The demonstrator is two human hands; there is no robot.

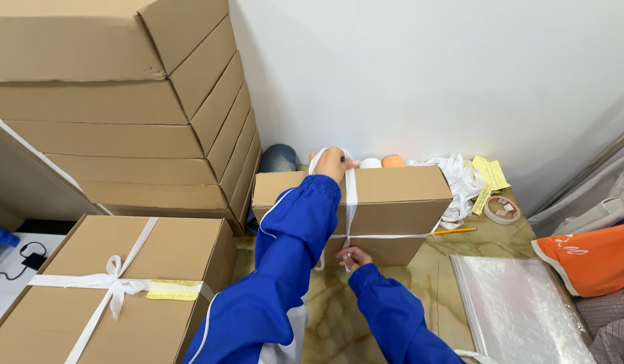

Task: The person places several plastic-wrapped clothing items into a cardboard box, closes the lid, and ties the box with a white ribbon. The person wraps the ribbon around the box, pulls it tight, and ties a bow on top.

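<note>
Marbled yellow-green flooring [460,246] spreads under you, with a plain white wall [427,74] behind; on it, against that wall, stands a brown cardboard box [393,202], and everything else sits around this box. White ribbon [352,195] runs down its front face and crosses a second band going sideways; your left hand [333,163], blue sleeve stretched out, rests on the box's top far edge and pinches the ribbon where it loops over; your right hand [354,257] sits low at the box's front, fingers closed on the ribbon just below the crossing. Left of the box rises a tall stack of flat cartons [123,114]; nearer you on that side lies another box tied with a white bow [114,278] and a yellow slip under the ribbon. Right of the box lie a heap of loose white ribbon [460,178], yellow paper strips [489,176], a roll of tape [501,209] and a yellow pencil [455,231]; further right and closer to you, a clear plastic sheet [518,307] and an orange cloth [588,256]. Behind the box peek a white roll and an orange one.
</note>
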